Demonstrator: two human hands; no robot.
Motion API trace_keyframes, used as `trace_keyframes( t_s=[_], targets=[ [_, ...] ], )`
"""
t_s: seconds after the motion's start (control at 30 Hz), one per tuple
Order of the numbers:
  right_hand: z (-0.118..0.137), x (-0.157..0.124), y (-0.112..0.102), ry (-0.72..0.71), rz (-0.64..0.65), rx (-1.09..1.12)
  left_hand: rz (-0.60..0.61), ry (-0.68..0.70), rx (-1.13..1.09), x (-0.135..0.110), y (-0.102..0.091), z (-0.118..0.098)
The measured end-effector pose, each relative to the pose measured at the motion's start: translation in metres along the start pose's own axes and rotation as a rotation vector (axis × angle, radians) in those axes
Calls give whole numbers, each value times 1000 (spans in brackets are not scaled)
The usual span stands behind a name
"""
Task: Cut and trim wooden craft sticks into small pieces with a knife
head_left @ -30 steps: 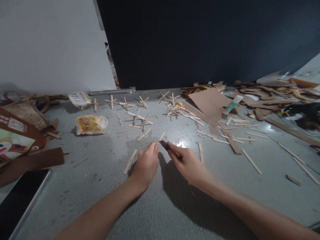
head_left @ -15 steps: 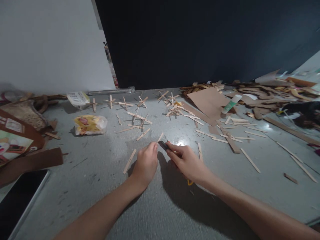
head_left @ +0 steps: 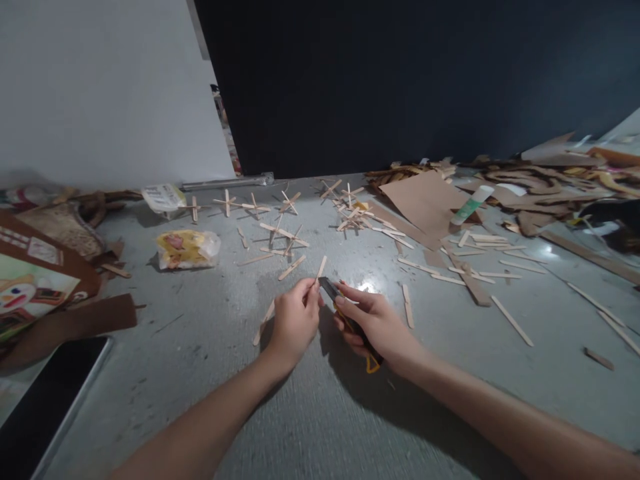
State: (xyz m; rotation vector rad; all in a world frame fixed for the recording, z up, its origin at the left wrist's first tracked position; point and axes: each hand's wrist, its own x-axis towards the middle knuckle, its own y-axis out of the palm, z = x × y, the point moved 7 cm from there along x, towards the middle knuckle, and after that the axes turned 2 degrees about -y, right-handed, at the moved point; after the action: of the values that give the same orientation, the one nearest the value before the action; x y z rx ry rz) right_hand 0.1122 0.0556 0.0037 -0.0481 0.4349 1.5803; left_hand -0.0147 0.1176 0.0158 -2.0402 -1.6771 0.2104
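Between its thumb and fingers, my left hand (head_left: pixel 296 319) pinches a short wooden craft stick (head_left: pixel 321 267) that points up and away. My right hand (head_left: pixel 377 327) is wrapped round a black and yellow utility knife (head_left: pixel 358 327), whose dark tip lies at the stick, close to my left fingertips. I cannot tell whether the blade touches the wood. Another craft stick (head_left: pixel 264 323) lies on the floor beside my left hand, partly covered by it. A notched craft stick (head_left: pixel 408 306) rests to the right of my right hand.
Several crossed-stick pieces (head_left: pixel 289 202) stand toward the back. A yellow plastic packet (head_left: pixel 187 250) and a phone (head_left: pixel 55 400) are on the left. Loose sticks (head_left: pixel 513 321), a glue stick (head_left: pixel 473 204) and cardboard (head_left: pixel 425 203) lie on the right. A dark panel (head_left: pixel 400 80) rises behind.
My right hand has turned, so more of the utility knife's yellow and black handle shows. The stick in my left hand points more upright. The view has shifted slightly.
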Motion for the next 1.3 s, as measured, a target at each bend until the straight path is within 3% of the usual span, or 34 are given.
trace_keyframes(
  t_s=[0.1, 0.3, 0.43, 0.53, 0.63, 0.8, 0.93, 1.3],
  targets=[
    [1, 1, 0, -64, 1, -57, 4, -14, -108, 1, 1, 2],
    [11, -3, -3, -221, -29, -390, 97, -33, -263, 1, 8, 4],
    [23, -9, -2, -339, -24, -665, 103, -39, -295, 2, 9, 5],
    [27, -12, -2, -380, -15, -747, 96, -18, -285, 2, 8, 3],
    [27, -11, -4, -348, -3, -661, 99, -18, -294, 3, 7, 2],
    [19, -6, -5, -124, 66, -253, 111, -34, -329, 5, 6, 2],
    [22, -3, -10, -38, 90, -97, 101, -21, -318, 6, 4, 1],
    [23, 1, -13, -87, 80, -233, 125, -89, -390, 7, 8, 7]
  ],
)
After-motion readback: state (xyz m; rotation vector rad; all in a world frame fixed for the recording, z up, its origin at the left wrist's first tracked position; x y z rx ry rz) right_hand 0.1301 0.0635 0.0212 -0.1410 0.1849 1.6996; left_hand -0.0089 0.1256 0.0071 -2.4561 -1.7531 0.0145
